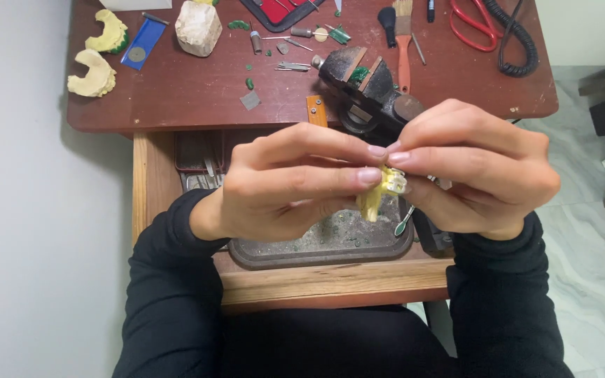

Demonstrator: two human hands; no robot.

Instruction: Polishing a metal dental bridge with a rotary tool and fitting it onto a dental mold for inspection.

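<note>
We count two hands at the middle of the frame, the left hand (281, 183) and the right hand (477, 168), both in black sleeves, meeting fingertip to fingertip over one small yellow cast piece (378, 190). At the upper left of the red-brown tabletop (176, 98) lie two pale yellow dental casts (94, 73), one above the other, with one blue card (140, 43) beside them and one rough whitish block (197, 28) to their right. One dark bench vise (367, 87) stands just above the hands, one orange-handled brush (403, 49) beyond it, and one pair of red scissors (472, 24) and one black coiled cord (512, 42) sit at the upper right, both cut off by the top edge. Below the hands we see one dark metal tray (316, 248) strewn with green specks. A slim tool with a green tip (405, 220) pokes out beneath the right hand; its handle is hidden by the palm. The small tools at the top centre are too small to tell apart. The yellow piece sits between the two grips, pinched narrowly by the left thumb and fingers on its left side and by the right fingertips on its upper right, its lower end hanging free over the tray.
</note>
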